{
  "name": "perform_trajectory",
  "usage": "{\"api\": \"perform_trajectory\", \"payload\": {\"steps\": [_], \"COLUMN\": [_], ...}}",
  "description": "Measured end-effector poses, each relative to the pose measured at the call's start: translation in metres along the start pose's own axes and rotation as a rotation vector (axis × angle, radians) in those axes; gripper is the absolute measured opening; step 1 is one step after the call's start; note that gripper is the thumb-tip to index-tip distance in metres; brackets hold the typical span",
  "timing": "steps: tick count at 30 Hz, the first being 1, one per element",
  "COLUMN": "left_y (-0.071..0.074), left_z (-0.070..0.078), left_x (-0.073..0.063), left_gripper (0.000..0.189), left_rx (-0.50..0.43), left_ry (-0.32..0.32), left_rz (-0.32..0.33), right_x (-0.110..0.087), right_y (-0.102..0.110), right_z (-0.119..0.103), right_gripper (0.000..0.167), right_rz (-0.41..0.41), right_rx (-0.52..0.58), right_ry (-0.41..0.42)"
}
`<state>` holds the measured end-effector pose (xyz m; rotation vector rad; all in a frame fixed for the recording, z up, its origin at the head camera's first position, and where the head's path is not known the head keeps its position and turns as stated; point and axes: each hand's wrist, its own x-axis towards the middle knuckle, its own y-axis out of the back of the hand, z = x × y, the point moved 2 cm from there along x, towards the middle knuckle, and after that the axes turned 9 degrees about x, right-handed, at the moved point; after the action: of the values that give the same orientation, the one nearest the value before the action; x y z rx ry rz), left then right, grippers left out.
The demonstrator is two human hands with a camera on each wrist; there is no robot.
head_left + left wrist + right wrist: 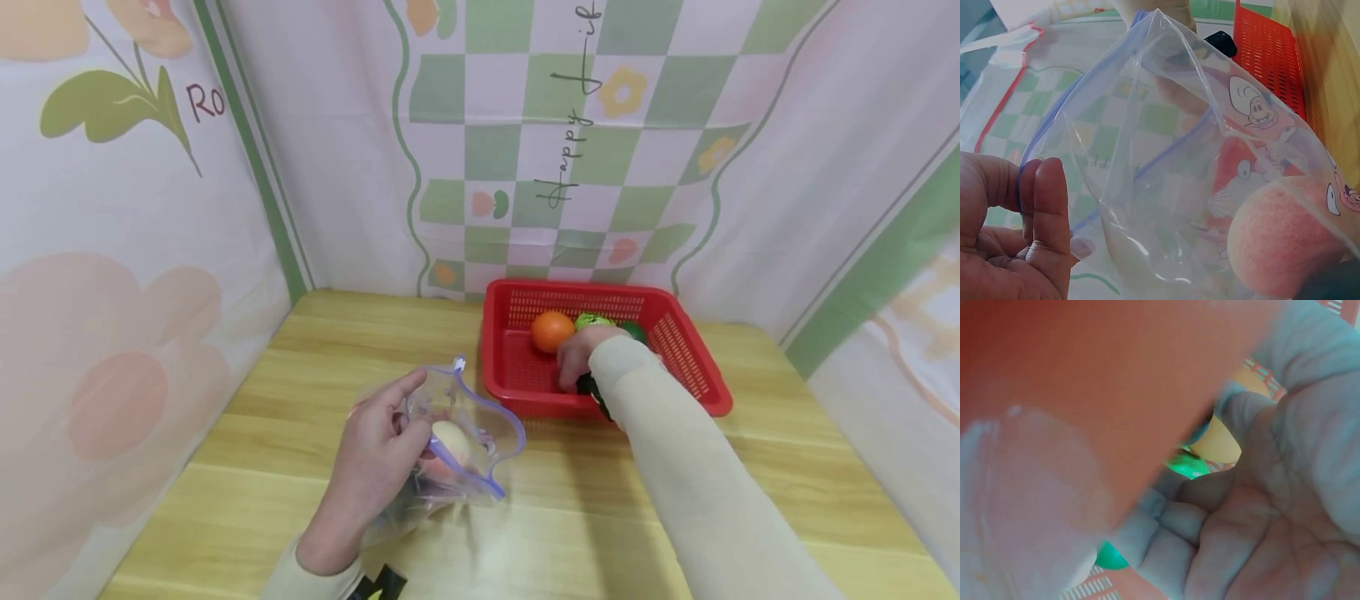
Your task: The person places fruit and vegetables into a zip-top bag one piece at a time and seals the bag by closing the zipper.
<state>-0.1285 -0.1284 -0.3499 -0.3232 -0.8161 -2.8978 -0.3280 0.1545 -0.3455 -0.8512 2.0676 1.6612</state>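
Observation:
My left hand (378, 454) pinches the purple zip edge of a clear zip bag (501, 425), whose mouth gapes toward the basket. Inside the bag lies a pink and cream peach (1282, 237), with something dark beside it. My right hand (581, 354) reaches down into a red plastic basket (517, 407), its fingers curved. An orange (552, 332) lies just left of that hand, and bright green (594, 319) and dark green (634, 331) pieces lie behind it. In the right wrist view a dark object (1200, 430) shows by the thumb tip; whether it is held I cannot tell.
The basket stands on a wooden table (300, 408), near the back against a printed curtain (495, 150). More curtain hangs at the left and right sides. A black wrist camera (378, 583) is strapped on the left wrist.

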Motion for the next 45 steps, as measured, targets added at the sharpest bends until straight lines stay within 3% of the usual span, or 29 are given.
{"api": "perform_trajectory", "payload": {"steps": [3, 11, 16, 24, 29, 36, 40, 45], "left_y": [0.0, -0.001, -0.002, -0.002, -0.003, -0.004, -0.004, -0.004], "left_z": [0.0, 0.0, 0.0, 0.001, 0.001, 0.001, 0.002, 0.002], "left_x": [0.0, 0.0, 0.0, 0.0, 0.0, -0.001, -0.001, -0.001], "left_gripper": [0.058, 0.058, 0.058, 0.059, 0.06, 0.059, 0.06, 0.061], "left_rx": [-0.001, 0.005, 0.003, 0.006, -0.001, -0.02, -0.02, -0.022], "left_ry": [-0.009, -0.013, -0.014, -0.004, 0.008, 0.005, 0.008, 0.011], "left_rz": [-0.001, -0.008, -0.009, -0.008, -0.018, -0.03, -0.025, -0.027], "right_x": [-0.005, -0.005, -0.006, 0.0, 0.001, -0.008, -0.024, -0.053], "right_y": [0.001, -0.001, -0.001, -0.004, -0.001, 0.014, 0.021, 0.02], "right_z": [-0.001, -0.001, 0.001, 0.009, 0.011, 0.001, -0.013, -0.036], "right_gripper": [0.014, 0.012, 0.034, 0.009, 0.017, 0.038, 0.046, 0.05], "right_rz": [0.04, 0.011, 0.057, 0.069, 0.061, 0.113, 0.187, 0.309], "right_rx": [0.023, -0.098, -0.005, -0.059, -0.063, 0.178, 0.26, 0.223], "right_ry": [-0.007, 0.02, -0.058, -0.08, -0.019, 0.134, 0.242, 0.374]}}
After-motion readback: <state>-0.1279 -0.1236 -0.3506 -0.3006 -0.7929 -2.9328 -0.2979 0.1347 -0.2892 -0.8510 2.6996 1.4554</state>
